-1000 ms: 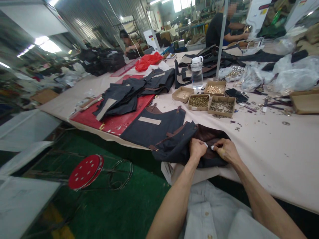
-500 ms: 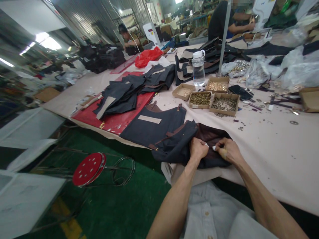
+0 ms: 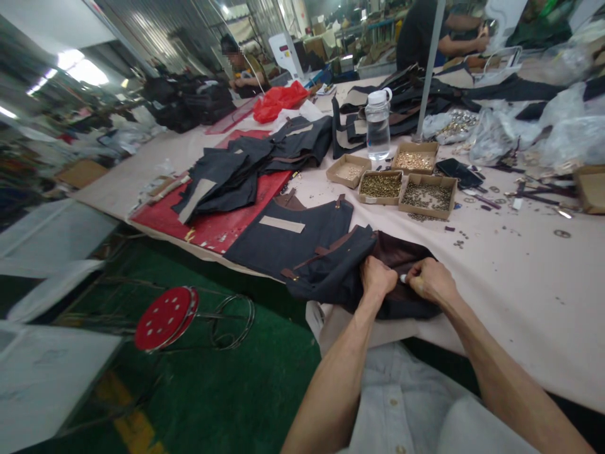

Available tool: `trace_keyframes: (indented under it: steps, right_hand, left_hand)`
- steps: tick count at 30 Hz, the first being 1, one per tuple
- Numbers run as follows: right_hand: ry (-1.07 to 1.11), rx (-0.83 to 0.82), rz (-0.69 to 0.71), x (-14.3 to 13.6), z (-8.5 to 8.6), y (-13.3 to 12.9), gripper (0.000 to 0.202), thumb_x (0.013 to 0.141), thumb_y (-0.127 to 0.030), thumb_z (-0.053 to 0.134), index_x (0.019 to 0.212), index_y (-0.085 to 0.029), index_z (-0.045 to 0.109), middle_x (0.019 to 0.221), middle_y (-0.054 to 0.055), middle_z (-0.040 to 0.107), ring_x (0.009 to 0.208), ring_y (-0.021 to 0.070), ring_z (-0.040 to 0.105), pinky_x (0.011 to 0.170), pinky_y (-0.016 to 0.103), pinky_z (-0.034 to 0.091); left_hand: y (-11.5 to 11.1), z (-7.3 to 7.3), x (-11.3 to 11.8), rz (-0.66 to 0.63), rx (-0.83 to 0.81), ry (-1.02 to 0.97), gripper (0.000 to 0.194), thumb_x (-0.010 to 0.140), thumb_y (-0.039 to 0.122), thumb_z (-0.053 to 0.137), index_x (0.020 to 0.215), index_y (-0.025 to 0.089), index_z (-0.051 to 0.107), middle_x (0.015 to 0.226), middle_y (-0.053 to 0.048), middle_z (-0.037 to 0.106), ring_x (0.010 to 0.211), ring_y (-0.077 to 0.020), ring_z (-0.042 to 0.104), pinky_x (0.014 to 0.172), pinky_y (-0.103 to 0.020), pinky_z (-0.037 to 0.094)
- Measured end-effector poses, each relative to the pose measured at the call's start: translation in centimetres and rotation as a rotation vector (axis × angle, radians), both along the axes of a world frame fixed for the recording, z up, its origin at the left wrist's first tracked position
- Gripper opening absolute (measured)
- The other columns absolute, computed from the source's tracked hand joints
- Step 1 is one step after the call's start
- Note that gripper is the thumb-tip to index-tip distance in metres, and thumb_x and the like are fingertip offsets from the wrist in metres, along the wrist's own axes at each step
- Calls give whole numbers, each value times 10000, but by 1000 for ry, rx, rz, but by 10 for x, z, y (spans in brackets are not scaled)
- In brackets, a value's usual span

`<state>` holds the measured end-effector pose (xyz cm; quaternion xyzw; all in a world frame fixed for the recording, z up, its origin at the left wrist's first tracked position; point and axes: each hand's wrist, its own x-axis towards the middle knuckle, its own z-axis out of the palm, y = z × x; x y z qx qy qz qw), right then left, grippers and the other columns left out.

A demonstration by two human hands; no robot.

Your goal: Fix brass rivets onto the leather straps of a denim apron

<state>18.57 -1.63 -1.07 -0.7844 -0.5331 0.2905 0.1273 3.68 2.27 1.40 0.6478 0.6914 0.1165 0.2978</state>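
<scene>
A dark fabric piece with brown lining (image 3: 331, 268) lies bunched at the table's near edge, its lining turned up. My left hand (image 3: 379, 276) is closed at the opening of this piece, over the lining; what its fingers pinch is hidden. Just to the right, my right hand (image 3: 429, 279) is closed too, with white showing at its fingertips; whether that is a finger covering or a small object, I cannot tell. A small gap separates the two hands. A flat dark panel with a beige strip (image 3: 282, 224) extends to the left.
Small cardboard boxes of metal parts (image 3: 380, 186) stand behind the hands, near a water bottle (image 3: 377, 126). Stacked dark pieces (image 3: 215, 176) lie on a red board (image 3: 155, 217). A red stool (image 3: 163, 318) stands left below. Two people sit across the table.
My left fingers have closed in and the white at their tips no longer shows. My right hand has shifted very slightly. The camera view has moved a little.
</scene>
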Motion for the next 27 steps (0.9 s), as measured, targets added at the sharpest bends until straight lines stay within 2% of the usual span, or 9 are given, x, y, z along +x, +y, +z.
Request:
trace_keyframes:
  steps: [3,6,10,12,14,16,18,21,27]
  right_hand:
    - [-32,-1,-15,-4,2,3,120,696,-365,698,731,-280,775,795,105,718,779,295,654,627,344,389]
    - [-47,43,-36,-14,7,3,100,703,-312,697,751,-253,761,776,97,709,752,262,646,627,326,390]
    - [122,252,39,-11,10,-5,211,705,-288,708,906,-236,743,843,48,714,745,193,625,659,280,433]
    - [335,315,79,8,10,-13,231,747,-320,675,943,-211,729,812,32,701,687,170,607,621,260,452]
    - [464,354,25,38,10,-18,274,799,-390,632,954,-181,720,743,31,681,616,165,587,570,260,458]
    - [376,424,-108,73,9,-16,327,809,-439,609,945,-162,715,715,44,678,596,173,582,562,270,461]
    - [174,460,-194,103,8,-7,319,790,-432,589,899,-159,713,731,63,691,621,184,594,583,277,459]
    - [8,402,-181,127,5,11,293,749,-418,575,839,-172,707,755,74,709,670,200,619,611,280,455]
    - [-51,290,-112,132,-1,28,258,679,-429,622,693,-175,663,686,67,690,615,187,584,564,278,397]
  left_hand:
    - [5,4,-3,-28,11,26,185,586,117,695,757,112,765,807,-159,761,872,-274,739,751,-264,557]
    - [12,11,-8,-49,-16,12,82,563,154,734,583,136,656,638,-107,690,724,-255,711,621,-261,520]
    - [21,14,-13,-6,-17,-64,310,538,166,724,467,193,424,504,-18,540,591,-202,637,525,-245,452]
    - [22,14,-14,23,-6,-106,336,529,150,706,470,202,379,505,0,506,595,-188,626,511,-232,430]
    - [21,14,-14,47,-11,-128,331,526,125,680,478,204,362,515,5,499,604,-177,619,508,-223,416]
    - [20,15,-15,57,-14,-131,355,514,105,667,489,209,328,526,6,503,615,-174,618,514,-221,412]
    - [18,18,-16,52,-13,-132,378,505,102,670,500,213,309,533,3,514,624,-178,621,526,-226,416]
    - [18,18,-19,29,-20,-136,344,517,131,692,506,210,358,545,-9,553,612,-185,622,546,-243,433]
    - [9,3,-22,-64,60,-99,72,570,150,684,626,166,641,649,-73,670,660,-220,670,611,-271,464]
